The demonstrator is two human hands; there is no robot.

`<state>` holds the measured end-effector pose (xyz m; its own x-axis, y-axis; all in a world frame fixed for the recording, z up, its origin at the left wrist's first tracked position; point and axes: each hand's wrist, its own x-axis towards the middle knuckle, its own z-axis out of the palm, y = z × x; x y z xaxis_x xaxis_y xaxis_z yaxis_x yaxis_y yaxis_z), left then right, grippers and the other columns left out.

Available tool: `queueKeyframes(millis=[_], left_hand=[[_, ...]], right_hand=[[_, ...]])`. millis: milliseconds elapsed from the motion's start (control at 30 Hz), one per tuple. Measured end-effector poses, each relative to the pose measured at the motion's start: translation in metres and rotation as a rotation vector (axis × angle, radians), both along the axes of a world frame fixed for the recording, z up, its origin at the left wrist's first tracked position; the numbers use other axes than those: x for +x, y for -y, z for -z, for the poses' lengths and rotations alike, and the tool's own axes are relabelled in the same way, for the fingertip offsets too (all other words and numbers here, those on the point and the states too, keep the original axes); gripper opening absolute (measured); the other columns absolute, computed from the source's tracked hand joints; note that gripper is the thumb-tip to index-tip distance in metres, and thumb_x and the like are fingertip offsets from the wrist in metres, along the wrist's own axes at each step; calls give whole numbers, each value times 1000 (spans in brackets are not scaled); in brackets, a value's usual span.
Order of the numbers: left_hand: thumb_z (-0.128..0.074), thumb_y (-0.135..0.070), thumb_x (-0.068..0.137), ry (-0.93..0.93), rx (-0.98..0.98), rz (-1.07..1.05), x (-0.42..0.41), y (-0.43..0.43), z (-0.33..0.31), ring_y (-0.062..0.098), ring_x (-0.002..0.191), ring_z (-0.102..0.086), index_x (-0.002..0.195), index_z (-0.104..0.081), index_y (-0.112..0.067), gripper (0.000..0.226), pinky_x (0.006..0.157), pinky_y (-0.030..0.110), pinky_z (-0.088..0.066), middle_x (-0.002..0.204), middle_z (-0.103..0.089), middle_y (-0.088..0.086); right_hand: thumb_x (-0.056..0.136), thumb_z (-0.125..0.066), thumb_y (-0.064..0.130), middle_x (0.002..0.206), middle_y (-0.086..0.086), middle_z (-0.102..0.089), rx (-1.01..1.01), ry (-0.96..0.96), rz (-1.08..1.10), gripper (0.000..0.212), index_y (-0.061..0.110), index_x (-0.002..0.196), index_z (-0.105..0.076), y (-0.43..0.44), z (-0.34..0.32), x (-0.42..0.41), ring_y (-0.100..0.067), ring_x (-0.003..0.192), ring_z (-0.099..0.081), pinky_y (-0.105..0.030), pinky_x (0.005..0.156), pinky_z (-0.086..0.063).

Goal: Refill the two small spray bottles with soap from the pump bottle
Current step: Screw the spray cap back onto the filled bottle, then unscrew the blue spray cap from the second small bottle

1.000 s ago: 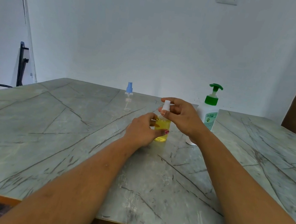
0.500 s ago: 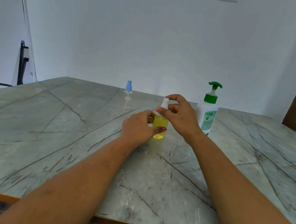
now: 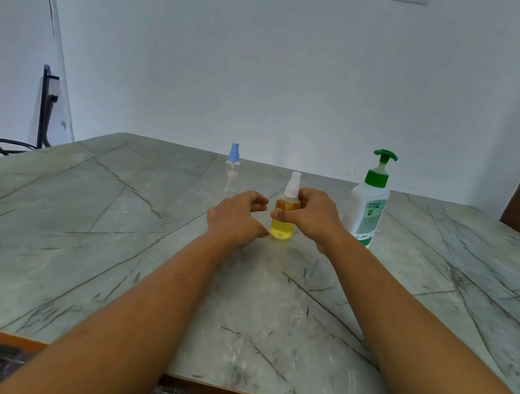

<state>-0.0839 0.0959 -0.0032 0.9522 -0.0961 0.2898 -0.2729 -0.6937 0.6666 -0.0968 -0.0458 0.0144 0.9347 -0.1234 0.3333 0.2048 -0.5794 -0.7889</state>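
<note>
R hand (image 3: 312,220) now lower, clamped on clear cylindrical yellow-filled spray bottle (image 3: 282,227); L hand (image 3: 237,217) loose beside

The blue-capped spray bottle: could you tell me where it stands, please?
In the head view, the blue-capped spray bottle stands far back, left of centre, beyond the left hand, untouched.

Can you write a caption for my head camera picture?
Right hand holds the yellow spray bottle beside the white pump bottle.

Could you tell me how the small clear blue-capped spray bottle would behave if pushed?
The small clear spray bottle with the blue cap looks empty, so it is probably very light. Standing tall and narrow on the smooth grey stone-patterned table, it would likely tip or slide easily.
</note>
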Motion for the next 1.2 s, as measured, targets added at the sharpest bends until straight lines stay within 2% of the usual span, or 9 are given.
queueKeyframes(millis=[167, 300, 467, 733, 800, 933, 1033, 1100, 1200], left_hand=[[-75, -7, 73, -52, -263, -93, 26, -26, -22, 17, 107, -57, 108, -59, -21, 41, 95, 42, -45, 116, -65, -2], [-69, -10, 76, 12, -183, -195, 50, -42, -36, 14, 100, -59, 102, -58, -27, 33, 91, 38, -47, 108, -65, -10], [-71, -18, 78, -7, -218, -212, 77, -47, -31, 18, 101, -59, 107, -59, -23, 32, 91, 41, -48, 110, -65, -5], [-70, -51, 73, 91, -102, -391, 109, -44, -16, 19, 110, -54, 117, -53, -24, 55, 96, 41, -37, 116, -62, -7], [-71, -57, 69, 103, -110, -389, 116, -43, -16, 20, 112, -52, 119, -50, -25, 64, 95, 41, -38, 118, -61, -7], [-72, -64, 61, -10, -123, -306, 135, -41, -19, 26, 122, -42, 131, -36, -28, 87, 97, 44, -37, 129, -53, 0], [-72, -63, 64, -78, -96, -257, 149, -38, -16, 28, 123, -42, 134, -33, -29, 87, 100, 45, -36, 132, -51, 4], [-70, -58, 69, -90, -98, -241, 156, -36, -12, 27, 118, -48, 129, -40, -28, 73, 99, 45, -38, 126, -55, 4], [-69, -47, 76, -77, -147, -227, 158, -34, -6, 24, 106, -54, 114, -52, -25, 47, 96, 43, -42, 115, -61, 3]], right_hand=[[68, -83, 21, 105, -3, -61, 27, 15, 56, 53, 9, 115, -60, -8, -17, 41, -15, 90, -55, -26, 75, -42], [70, -82, 20, 115, -9, -62, 24, -34, 156, 54, 8, 117, -60, -12, -18, 81, -23, 102, -58, -32, 87, -47], [71, -81, 19, 119, -10, -62, 39, -77, 232, 52, 8, 117, -60, -9, -10, 116, -25, 108, -57, -34, 92, -46], [72, -81, 20, 119, -10, -60, 86, -68, 239, 54, 9, 119, -57, -6, -1, 131, -25, 107, -56, -37, 92, -46], [71, -82, 20, 129, -11, -54, 77, -70, 245, 71, 11, 131, -47, -7, -2, 129, -26, 115, -52, -35, 96, -43], [69, -82, 13, 146, -13, -32, 76, -72, 238, 109, 14, 149, -8, -6, -16, 123, -31, 133, -32, -38, 106, -33], [89, -62, 17, 146, -13, -26, 4, -30, 323, 89, 12, 149, 3, -10, -27, 115, -34, 132, -29, -38, 106, -30], [98, -46, 27, 147, -13, -24, -37, 9, 358, 74, 11, 148, 6, -13, -29, 108, -34, 132, -28, -37, 107, -28], [90, -58, 13, 147, -12, -22, -65, 24, 289, 87, 14, 148, 7, -17, -24, 97, -32, 132, -27, -34, 105, -30]])
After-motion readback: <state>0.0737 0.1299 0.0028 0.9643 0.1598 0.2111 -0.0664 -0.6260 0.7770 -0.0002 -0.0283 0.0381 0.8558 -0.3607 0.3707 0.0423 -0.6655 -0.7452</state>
